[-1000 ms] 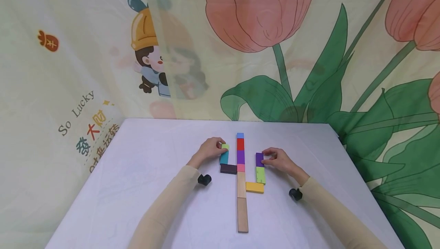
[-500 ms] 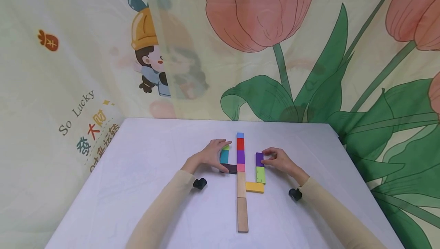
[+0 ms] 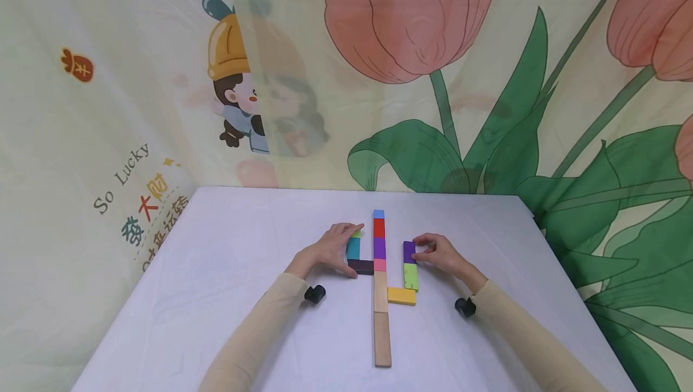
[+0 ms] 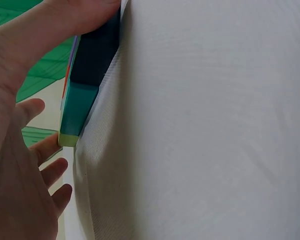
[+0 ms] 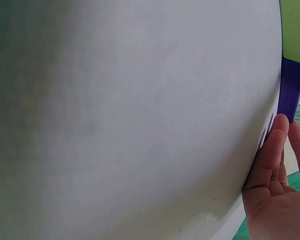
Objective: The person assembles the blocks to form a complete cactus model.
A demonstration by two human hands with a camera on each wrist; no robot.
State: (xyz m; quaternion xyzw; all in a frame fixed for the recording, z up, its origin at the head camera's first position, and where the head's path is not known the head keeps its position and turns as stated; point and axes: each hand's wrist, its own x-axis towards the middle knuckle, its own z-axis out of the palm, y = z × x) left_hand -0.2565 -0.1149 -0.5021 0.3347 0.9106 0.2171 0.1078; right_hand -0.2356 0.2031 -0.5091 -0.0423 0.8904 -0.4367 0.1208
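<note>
My left hand (image 3: 326, 249) spans a short row of blocks on the left. Its thumb lies at the near side of the black block (image 3: 365, 267), and a finger reaches the far end of the light green block (image 4: 68, 140). Between those two sits a teal block (image 3: 354, 248). On the right, my right hand (image 3: 440, 254) holds the far end of a dark purple block (image 3: 408, 252) with thumb and fingertips. A lime green block (image 3: 411, 276) adjoins it on the near side, followed by a yellow block (image 3: 401, 296) lying crosswise.
A straight column runs between the hands: light blue (image 3: 378, 214), red (image 3: 379, 228), purple (image 3: 379, 248) and pink (image 3: 380, 264) blocks, then two wooden planks (image 3: 381, 339). The black and yellow blocks meet its sides. A white cloth covers the table (image 3: 243, 241); a printed curtain (image 3: 292, 79) hangs behind.
My left hand has let go of its pinch on the light green block, drawn back toward me, and spread along the row, thumb at the black block. The right hand stays put.
</note>
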